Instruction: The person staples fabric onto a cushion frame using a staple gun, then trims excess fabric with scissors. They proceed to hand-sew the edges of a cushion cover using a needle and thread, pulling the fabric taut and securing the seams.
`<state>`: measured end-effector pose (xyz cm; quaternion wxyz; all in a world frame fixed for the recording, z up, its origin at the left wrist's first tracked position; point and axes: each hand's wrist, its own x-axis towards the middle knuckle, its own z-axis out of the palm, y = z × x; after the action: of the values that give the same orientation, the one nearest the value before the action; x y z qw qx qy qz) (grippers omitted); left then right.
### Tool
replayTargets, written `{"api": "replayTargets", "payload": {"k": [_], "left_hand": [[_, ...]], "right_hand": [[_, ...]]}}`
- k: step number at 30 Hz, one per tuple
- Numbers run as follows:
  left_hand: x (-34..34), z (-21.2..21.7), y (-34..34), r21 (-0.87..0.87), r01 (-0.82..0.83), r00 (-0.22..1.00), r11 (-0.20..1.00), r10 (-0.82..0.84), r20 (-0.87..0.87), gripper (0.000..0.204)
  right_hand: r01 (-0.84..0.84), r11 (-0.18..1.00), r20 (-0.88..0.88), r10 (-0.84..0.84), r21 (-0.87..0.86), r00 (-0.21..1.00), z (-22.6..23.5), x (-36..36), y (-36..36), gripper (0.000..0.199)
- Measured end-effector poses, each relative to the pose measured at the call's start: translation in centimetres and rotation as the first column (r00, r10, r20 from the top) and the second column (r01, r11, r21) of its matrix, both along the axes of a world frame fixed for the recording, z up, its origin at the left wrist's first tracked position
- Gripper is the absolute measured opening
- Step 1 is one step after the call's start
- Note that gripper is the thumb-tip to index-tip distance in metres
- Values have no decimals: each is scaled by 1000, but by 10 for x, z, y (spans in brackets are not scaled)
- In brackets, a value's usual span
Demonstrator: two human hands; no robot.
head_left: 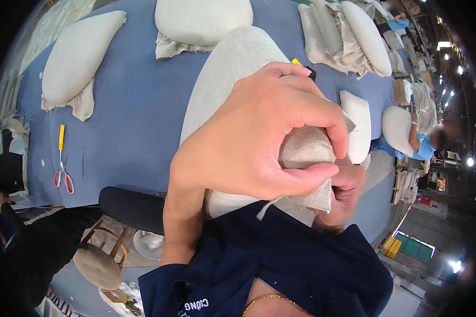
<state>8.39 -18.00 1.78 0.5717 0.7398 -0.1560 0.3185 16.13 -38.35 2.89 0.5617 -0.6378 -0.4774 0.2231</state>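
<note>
A light grey fabric-covered cushion (pixel 225 66) lies in front of me, reaching from the table toward my body. My left hand (pixel 254 132) arches over it, thumb and fingers curled round a bunched fabric corner (pixel 308 147) of the cushion's cover. Behind that corner, my right hand (pixel 349 193) is partly hidden, its fingers bent against the loose fabric edge. A short strip of cloth hangs near my shirt. Just past my left fingers, a yellow and black tool (pixel 303 66) is mostly covered, so its kind does not show.
Scissors with red handles (pixel 64 178) and a yellow-topped blade lie left on the blue table (pixel 132 121). Around it sit more cushions (pixel 82 58), a cushion stack (pixel 349 37) and a white pad (pixel 355 127). A stool (pixel 97 266) stands lower left; co-workers (pixel 423 145) are at right.
</note>
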Motion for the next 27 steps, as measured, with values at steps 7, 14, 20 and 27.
{"api": "replayTargets", "payload": {"k": [7, 14, 20, 27], "left_hand": [[1, -3, -5, -33, 18, 999, 999, -17, 38, 22], [-6, -5, -11, -30, -9, 999, 1000, 10, 34, 22], [-6, -5, -17, -28, -1, 999, 1000, 3, 47, 23], [-25, 2, 16, 34, 52, 999, 998, -52, -2, 24]], "right_hand": [[45, 979, 147, -75, 198, 986, -15, -6, 5, 16], [-71, 995, -144, 61, -71, 988, 5, 1, -5, 17], [-123, 988, -30, 121, -98, 992, 13, 7, -15, 17], [-230, 956, 72, 247, -181, 966, 18, 4, -1, 17]]}}
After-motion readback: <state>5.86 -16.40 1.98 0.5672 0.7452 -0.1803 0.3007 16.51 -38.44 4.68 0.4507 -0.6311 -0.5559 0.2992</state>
